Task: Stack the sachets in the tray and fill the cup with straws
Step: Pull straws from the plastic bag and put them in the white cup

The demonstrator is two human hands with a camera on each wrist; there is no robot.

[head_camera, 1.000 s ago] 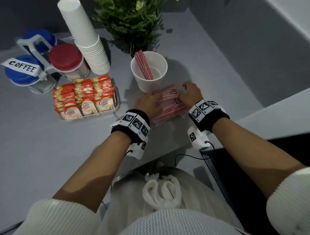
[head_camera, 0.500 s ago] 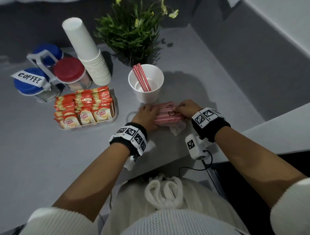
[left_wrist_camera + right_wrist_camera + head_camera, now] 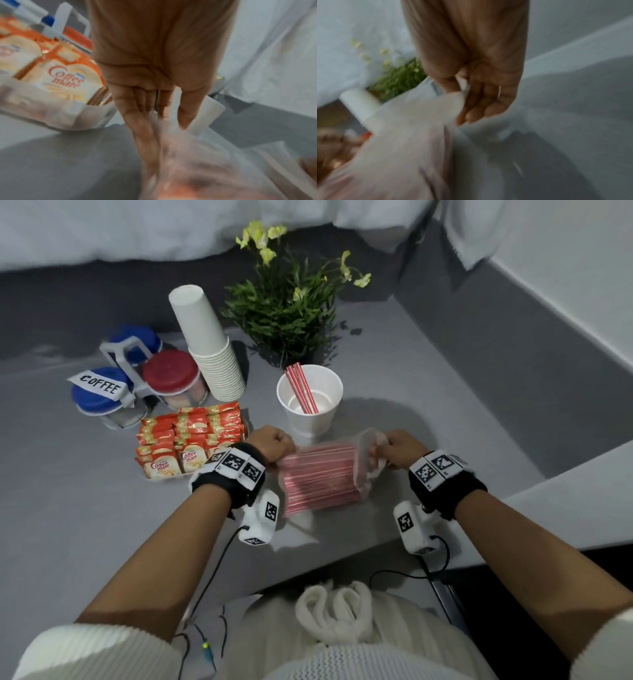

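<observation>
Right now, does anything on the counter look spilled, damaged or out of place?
Nothing stands out. The sachets sit in neat rows, the cup stands upright with a few straws, and both hands hold the straw packet.

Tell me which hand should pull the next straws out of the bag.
Right. The right hand pinches the straw bag's open end; the left hand grips the closed end and can steady it.

A white paper label [image 3: 97, 383] hand-lettered "COFFEE" in black hangs from the grey rack over a blue-lidded jar [image 3: 89, 399] at the left of the head view. Just below it, the front sachets [image 3: 178, 453] in the tray carry the brand "Coffee mate" in red script, legible again in the left-wrist view at left.
</observation>
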